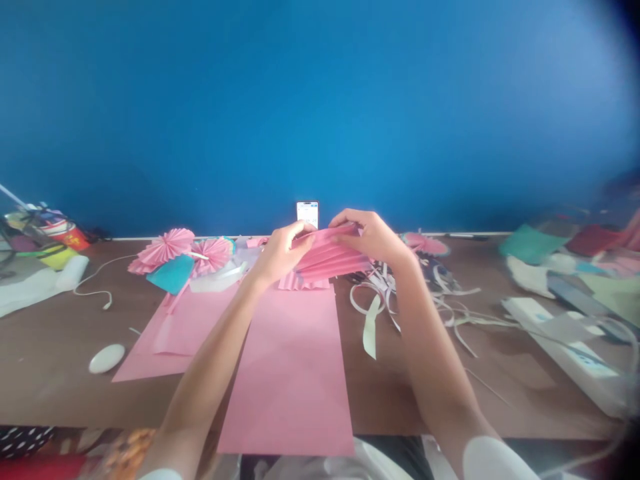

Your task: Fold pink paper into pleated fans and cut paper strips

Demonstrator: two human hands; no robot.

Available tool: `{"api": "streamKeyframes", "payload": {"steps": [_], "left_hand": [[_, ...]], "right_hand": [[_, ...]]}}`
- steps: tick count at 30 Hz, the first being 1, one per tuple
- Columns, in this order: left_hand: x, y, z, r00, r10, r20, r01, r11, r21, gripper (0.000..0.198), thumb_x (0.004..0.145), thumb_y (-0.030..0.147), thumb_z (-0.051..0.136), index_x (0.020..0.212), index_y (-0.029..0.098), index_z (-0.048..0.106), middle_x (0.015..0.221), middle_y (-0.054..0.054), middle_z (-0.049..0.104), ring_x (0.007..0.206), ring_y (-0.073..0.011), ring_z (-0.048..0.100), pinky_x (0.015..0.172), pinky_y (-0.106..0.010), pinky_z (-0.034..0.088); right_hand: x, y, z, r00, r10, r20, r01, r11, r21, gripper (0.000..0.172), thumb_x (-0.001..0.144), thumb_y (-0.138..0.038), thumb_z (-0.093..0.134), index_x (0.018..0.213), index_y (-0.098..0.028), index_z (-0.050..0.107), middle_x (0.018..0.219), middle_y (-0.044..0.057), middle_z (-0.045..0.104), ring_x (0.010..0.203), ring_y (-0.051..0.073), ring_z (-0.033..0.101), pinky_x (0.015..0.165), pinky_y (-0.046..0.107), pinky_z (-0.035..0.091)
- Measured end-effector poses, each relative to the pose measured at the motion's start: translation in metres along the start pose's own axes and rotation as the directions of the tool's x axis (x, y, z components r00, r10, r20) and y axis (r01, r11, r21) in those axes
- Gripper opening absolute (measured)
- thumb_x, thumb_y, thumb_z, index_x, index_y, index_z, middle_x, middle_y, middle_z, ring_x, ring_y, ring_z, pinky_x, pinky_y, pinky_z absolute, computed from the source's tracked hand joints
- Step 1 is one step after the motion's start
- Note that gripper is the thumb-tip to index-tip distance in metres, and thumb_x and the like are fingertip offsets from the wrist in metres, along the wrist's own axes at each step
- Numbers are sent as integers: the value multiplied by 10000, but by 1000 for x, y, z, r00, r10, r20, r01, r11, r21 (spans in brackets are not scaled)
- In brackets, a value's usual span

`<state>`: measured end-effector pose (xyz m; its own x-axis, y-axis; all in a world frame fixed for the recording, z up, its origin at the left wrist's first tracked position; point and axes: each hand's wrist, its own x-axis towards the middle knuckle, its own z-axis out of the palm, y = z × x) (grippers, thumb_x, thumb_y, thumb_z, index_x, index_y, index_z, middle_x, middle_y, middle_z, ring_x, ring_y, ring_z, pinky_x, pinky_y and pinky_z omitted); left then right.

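Observation:
Both hands are raised over the far middle of the brown table [50,373]. My left hand [281,250] pinches the left end of a pleated pink paper [327,257], fingers closed on its folds. My right hand [373,237] grips the paper's right end from above. The pleated part is lifted off the table, and the flat unfolded pink sheet [290,373] runs from it toward me. A second pink sheet [175,333] lies flat to the left.
Finished pink paper fans [167,248] and a teal piece [173,273] lie at the back left. A phone [307,213] leans against the blue wall. White paper strips [390,300] curl on the right. A white oval object [107,358] sits at the left, boxes and coloured papers [565,320] at the right.

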<state>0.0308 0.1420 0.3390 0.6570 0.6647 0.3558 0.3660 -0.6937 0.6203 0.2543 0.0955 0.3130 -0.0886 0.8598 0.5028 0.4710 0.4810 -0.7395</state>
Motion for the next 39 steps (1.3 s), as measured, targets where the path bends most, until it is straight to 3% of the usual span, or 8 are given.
{"api": "streamKeyframes", "payload": {"steps": [5, 12, 19, 25, 30, 39], "left_hand": [[0, -4, 6, 998, -49, 44, 49, 999, 2, 250, 934, 392, 597, 1094, 212, 665, 982, -36, 758, 904, -199, 694, 786, -278, 487], [3, -10, 9, 998, -14, 66, 11, 999, 48, 287, 960, 354, 529, 1086, 186, 726, 986, -63, 767, 878, -223, 703, 761, -293, 480], [3, -19, -8, 982, -33, 185, 23, 998, 55, 334, 981, 313, 498, 1266, 246, 659, 1123, -54, 745, 1017, -226, 690, 869, -321, 495], [-1, -16, -23, 957, -69, 281, 71, 997, 5, 393, 979, 375, 531, 1357, 290, 593, 1258, -55, 706, 1065, -221, 682, 868, -319, 517], [0, -11, -28, 963, -66, 261, 63, 998, 19, 390, 979, 476, 522, 1265, 249, 659, 1253, -68, 706, 1082, -232, 664, 902, -328, 503], [-1, -13, -38, 974, -109, 198, 98, 993, 65, 330, 972, 459, 514, 1114, 209, 675, 1153, -57, 728, 1036, -226, 659, 886, -329, 491]], "right_hand": [[2, -7, 10, 1000, 0, 1, 0, 1000, 9, 76, 849, -228, 674, 853, -180, 733, 851, 14, 753, 792, 177, 666, 744, 287, 442], [3, -9, 14, 1000, -12, 11, 12, 999, -31, 128, 842, -166, 630, 856, -180, 756, 850, 14, 753, 759, 161, 645, 727, 290, 435], [4, -6, 7, 1000, -9, -2, 9, 998, 60, 228, 814, -118, 565, 908, -173, 765, 910, 23, 763, 823, 179, 657, 746, 290, 445], [2, -2, -1, 993, 38, -111, -26, 994, 107, 164, 801, -190, 635, 893, -171, 769, 879, 28, 742, 764, 171, 603, 720, 295, 421], [-1, 0, -7, 985, 78, -157, -56, 989, 138, 185, 809, -297, 710, 928, -163, 756, 718, 0, 652, 599, 119, 490, 580, 265, 350], [-2, -8, -8, 984, 112, -141, -77, 969, 235, 175, 815, -278, 713, 935, -153, 737, 859, 54, 732, 746, 174, 647, 650, 275, 469]]}}
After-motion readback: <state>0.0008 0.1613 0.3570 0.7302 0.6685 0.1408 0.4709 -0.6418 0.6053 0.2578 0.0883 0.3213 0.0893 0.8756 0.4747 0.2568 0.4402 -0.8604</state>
